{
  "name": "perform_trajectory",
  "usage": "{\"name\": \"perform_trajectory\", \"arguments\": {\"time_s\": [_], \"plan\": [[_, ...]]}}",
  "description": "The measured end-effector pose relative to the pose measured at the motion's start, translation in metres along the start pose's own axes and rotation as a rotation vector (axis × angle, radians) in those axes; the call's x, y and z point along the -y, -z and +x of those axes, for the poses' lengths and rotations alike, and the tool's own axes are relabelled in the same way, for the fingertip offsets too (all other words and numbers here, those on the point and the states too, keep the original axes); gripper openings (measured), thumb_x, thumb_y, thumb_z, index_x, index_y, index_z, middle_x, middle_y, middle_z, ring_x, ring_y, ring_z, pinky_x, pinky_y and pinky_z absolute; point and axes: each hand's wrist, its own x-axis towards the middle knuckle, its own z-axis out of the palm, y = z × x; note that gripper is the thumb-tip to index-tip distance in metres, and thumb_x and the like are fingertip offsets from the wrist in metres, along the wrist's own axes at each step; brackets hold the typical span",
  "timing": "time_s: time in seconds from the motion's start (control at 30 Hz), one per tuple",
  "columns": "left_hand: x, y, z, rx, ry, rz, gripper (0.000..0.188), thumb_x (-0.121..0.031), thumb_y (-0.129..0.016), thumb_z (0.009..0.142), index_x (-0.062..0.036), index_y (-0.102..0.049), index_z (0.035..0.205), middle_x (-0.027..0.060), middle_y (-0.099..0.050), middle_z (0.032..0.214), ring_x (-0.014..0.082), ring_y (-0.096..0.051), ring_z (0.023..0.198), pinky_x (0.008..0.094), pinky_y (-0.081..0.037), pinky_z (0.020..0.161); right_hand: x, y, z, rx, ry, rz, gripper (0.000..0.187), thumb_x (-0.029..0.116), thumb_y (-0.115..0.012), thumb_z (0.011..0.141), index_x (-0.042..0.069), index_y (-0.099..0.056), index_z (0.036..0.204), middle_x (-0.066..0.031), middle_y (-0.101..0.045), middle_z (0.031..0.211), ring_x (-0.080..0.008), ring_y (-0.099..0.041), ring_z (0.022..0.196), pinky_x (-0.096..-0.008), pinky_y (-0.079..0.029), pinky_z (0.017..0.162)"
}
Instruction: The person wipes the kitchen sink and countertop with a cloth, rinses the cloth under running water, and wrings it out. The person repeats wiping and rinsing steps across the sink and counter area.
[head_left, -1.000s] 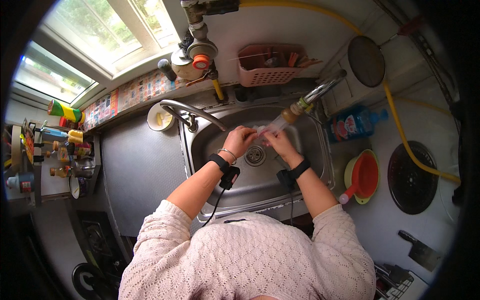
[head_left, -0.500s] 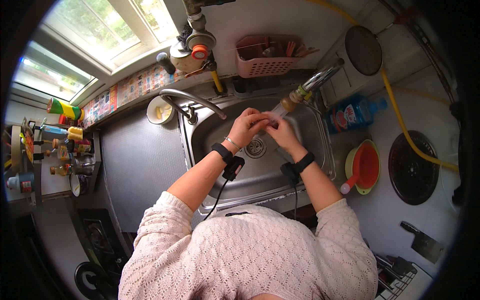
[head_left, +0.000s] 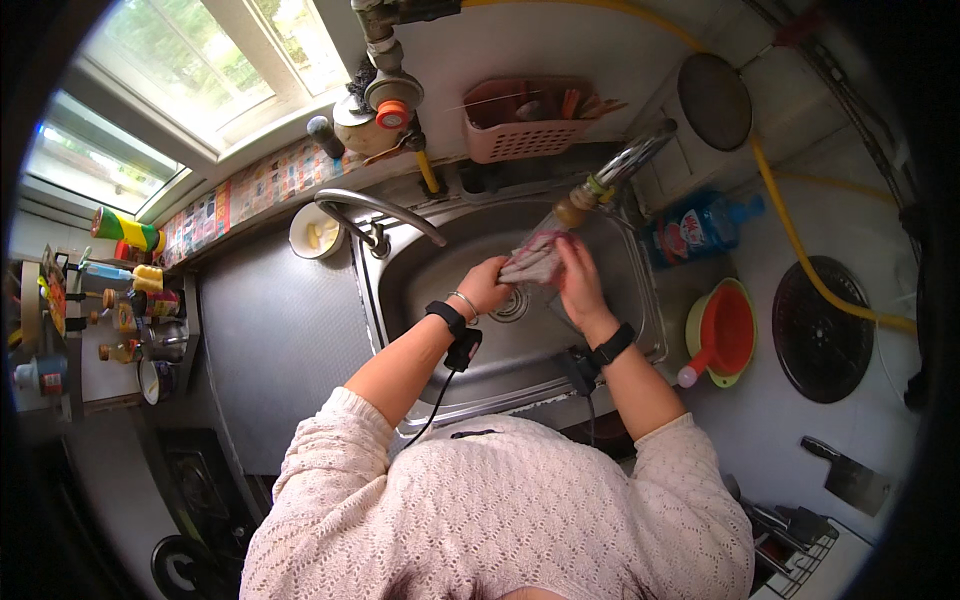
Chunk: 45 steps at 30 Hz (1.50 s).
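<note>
Nearest is the person's pale knitted sweater [head_left: 480, 510], with bare forearms reaching out over the sink [head_left: 400, 300]. The left hand [head_left: 487, 285] has its fingers closed on the near left end of a pinkish-white cloth [head_left: 533, 263]. The right hand [head_left: 583, 283] lies along the cloth's right side, its fingers extended and mostly together; whether its thumb grips beneath, I cannot tell. The cloth is bunched above the sink, beyond the drain [head_left: 510, 305] and just below the tap [head_left: 590, 195], whose water seems to run onto its far end. It looks wet, so I judge it light but a little weighted by water, soft and limp, somewhat slippery, and hardly fragile. Its bunched ends or a gathered fold should give the surest hold, since a loose single layer would likely slide or sag. Its long axis runs aslant, from the left hand at the near left up toward the tap at the far right, with the folds roughly along that line. Farther off, beyond the sink, a pink basket [head_left: 520, 140] holds utensils against the wall.
</note>
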Motion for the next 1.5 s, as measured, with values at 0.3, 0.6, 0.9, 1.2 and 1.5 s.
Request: {"name": "perform_trajectory", "arguments": {"time_s": [0.3, 0.6, 0.9, 1.2, 1.5], "plan": [[-0.024, 0.002, 0.012, -0.110, -0.266, -0.280, 0.056, 0.005, -0.061, 0.076, 0.0007, -0.045, 0.129, 0.0156, -0.054, 0.125, 0.0239, -0.054, 0.115, 0.0323, -0.043, 0.099, -0.030, 0.057, 0.005, -0.243, -0.245, -0.175, 0.036, 0.024, -0.050, 0.099, 0.015, -0.043, 0.133, -0.0040, -0.054, 0.124, -0.0173, -0.054, 0.112, -0.0408, -0.046, 0.091], [-0.024, 0.002, 0.012, -0.132, -0.238, -0.090, 0.058, 0.006, -0.058, 0.075, -0.0007, -0.045, 0.131, 0.0182, -0.059, 0.122, 0.0294, -0.057, 0.116, 0.0339, -0.045, 0.097, -0.030, 0.003, 0.019, 0.036, -0.168, -0.219, 0.042, 0.029, -0.045, 0.102, 0.017, -0.041, 0.142, 0.0005, -0.050, 0.135, -0.0148, -0.049, 0.119, -0.0363, -0.043, 0.096], [-0.021, 0.000, 0.017, -0.190, -0.371, 0.222, 0.051, 0.002, -0.063, 0.073, -0.0049, -0.054, 0.122, 0.0165, -0.060, 0.111, 0.0376, -0.053, 0.106, 0.0396, -0.043, 0.094, -0.026, 0.043, 0.024, -0.002, 0.013, -0.400, 0.049, 0.017, -0.058, 0.096, 0.008, -0.041, 0.140, -0.0048, -0.054, 0.127, -0.0147, -0.054, 0.111, -0.0281, -0.045, 0.093], [-0.024, 0.003, 0.014, -0.198, -0.325, 0.200, 0.042, 0.002, -0.061, 0.071, -0.0092, -0.063, 0.111, 0.0132, -0.063, 0.106, 0.0383, -0.051, 0.102, 0.0435, -0.042, 0.092, 0.027, 0.108, 0.047, -0.470, 0.134, -0.148, 0.021, 0.018, -0.064, 0.092, 0.007, -0.046, 0.091, -0.0029, -0.055, 0.078, -0.0128, -0.053, 0.070, -0.0299, -0.046, 0.066], [-0.027, 0.018, -0.007, -0.134, -0.241, -0.002, 0.049, 0.009, -0.057, 0.072, -0.0085, -0.061, 0.117, 0.0114, -0.065, 0.107, 0.0259, -0.063, 0.103, 0.0341, -0.049, 0.089, 0.037, 0.144, 0.072, -0.456, 0.174, -0.190, 0.017, 0.014, -0.056, 0.095, 0.000, -0.056, 0.104, -0.0074, -0.061, 0.088, -0.0177, -0.059, 0.080, -0.0327, -0.050, 0.076]]}}
